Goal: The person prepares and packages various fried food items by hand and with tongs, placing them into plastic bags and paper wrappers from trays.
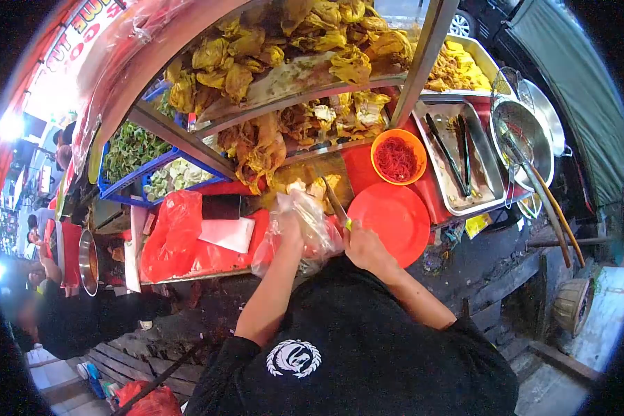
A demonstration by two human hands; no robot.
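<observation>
My right hand [367, 248] grips a knife [335, 202] by its yellow-green handle. The blade points up and left, beside pieces of cooked chicken [317, 187] on a wooden cutting board [336, 166]. My left hand [290, 227] is closed at a clear plastic bag [312, 220], just in front of the board; the crinkled film partly hides its fingers. To the right of the knife lies a red plate [392, 225]. An orange bowl [376, 166] of red shreds stands behind the plate.
A glass-framed case of yellow chicken [215, 55] rises ahead. Blue baskets [128, 197] hold greens at left, near red plastic bags [173, 229] and white paper [227, 234]. At right are tongs [445, 156] on a metal tray [491, 191] and strainers [523, 132]. Another person [83, 312] is at left.
</observation>
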